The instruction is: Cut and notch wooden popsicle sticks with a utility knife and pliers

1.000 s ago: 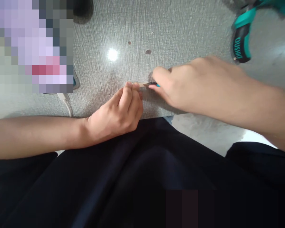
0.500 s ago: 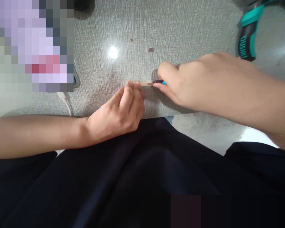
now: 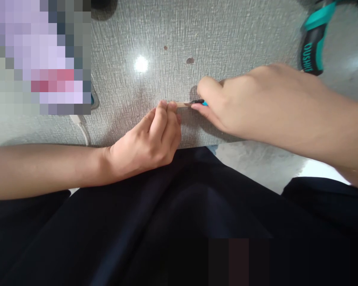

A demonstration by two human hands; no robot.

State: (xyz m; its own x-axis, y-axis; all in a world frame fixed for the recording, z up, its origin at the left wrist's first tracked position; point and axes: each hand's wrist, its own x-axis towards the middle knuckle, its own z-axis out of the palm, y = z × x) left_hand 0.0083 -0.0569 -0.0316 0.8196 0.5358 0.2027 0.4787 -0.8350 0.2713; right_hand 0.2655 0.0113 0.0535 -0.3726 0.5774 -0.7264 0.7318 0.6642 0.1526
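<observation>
My left hand (image 3: 159, 133) is closed, its thumb and fingers pinching one end of a thin, flat, pale wooden stick (image 3: 183, 105). The stick points right, low over the table near its front edge. On the other side my right hand (image 3: 226, 101) is closed round a small knife (image 3: 197, 101). Only its dark front end and a bit of blue body show between thumb and forefinger; the palm hides the remainder. The knife's thin tip meets the right end of the stick, which looks darker there.
A teal and black tool handle (image 3: 314, 47) lies on the grey textured table (image 3: 131, 35) at the upper right. A white cable (image 3: 82, 129) runs down at the left, below a blurred-out area. A dark object (image 3: 104, 6) stands at the top edge. My dark-clothed legs are below.
Both hands keep almost the same hold and place. The view has shifted very slightly; no clear movement of the stick or knife shows.
</observation>
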